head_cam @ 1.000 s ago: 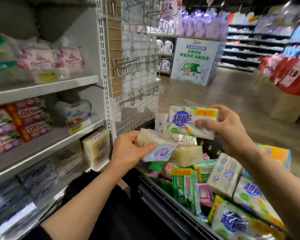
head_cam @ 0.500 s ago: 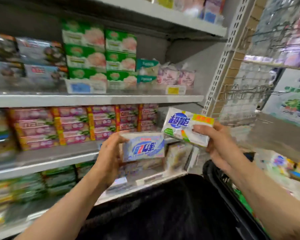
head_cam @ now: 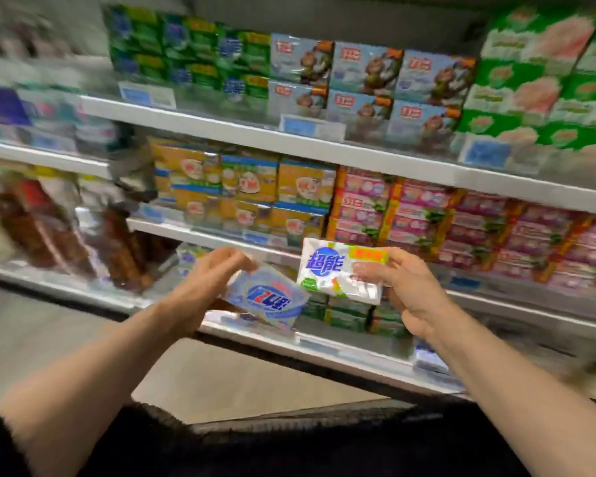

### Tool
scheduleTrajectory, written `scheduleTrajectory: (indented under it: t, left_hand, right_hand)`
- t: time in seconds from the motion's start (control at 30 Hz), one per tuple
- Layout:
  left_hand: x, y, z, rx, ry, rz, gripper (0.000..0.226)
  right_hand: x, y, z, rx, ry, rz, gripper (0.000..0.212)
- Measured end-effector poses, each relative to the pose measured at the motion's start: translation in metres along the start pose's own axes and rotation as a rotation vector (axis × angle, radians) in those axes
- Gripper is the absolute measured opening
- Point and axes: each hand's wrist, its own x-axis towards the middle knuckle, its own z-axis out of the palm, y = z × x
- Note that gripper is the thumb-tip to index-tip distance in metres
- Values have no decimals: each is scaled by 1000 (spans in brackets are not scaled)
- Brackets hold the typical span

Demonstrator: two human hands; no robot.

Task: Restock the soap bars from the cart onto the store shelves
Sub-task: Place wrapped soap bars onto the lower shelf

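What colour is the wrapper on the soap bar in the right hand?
Mostly white, with blue lettering on a blue circle, a yellow corner patch and green accents; head view shows it.

Both bare forearms reach forward, left hand (head_cam: 200, 287) and right hand (head_cam: 406, 290) gripping.

We see a pale blue soap bar (head_cam: 267, 299) with a darker blue oval and white lettering edged in red. To its right, the white soap bar (head_cam: 341, 273) carries a blue disc with blue characters, a yellow patch with red print, and green at a lower corner. Far behind, the shelves (head_cam: 324, 149) are white. Yellow packs (head_cam: 255, 187) with blue bands sit left of pink packs (head_cam: 461, 228) with orange edges. Above them are green boxes (head_cam: 537, 80) with pink blotches and grey-blue packs (head_cam: 365, 80) with a brown figure.
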Motion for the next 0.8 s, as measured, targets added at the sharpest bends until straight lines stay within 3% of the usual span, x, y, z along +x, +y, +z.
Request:
scheduleTrajectory:
  t: [0.03, 0.2, 0.37, 0.53, 0.67, 0.8]
  left_hand:
    - [-3, -3, -22, 22, 51, -1, 25]
    - [-11, -31, -118, 62, 299, -118, 33]
    - [1, -43, -161, 53, 441, -185, 24]
    - [20, -56, -175, 0, 455, -248, 33]
    - [41, -70, -171, -71, 460, -338, 22]
    - [63, -80, -166, -25, 386, -380, 21]
  right_hand:
    - [6, 7, 20, -12, -20, 39, 59]
    - [32, 46, 100, -89, -104, 189, 10]
    - [54, 98, 145, -242, -82, 262, 34]
    - [77, 146, 149, -289, 95, 323, 58]
    - [107, 170, 143, -220, 246, 316, 59]
    - [134, 179, 149, -152, 272, 264, 66]
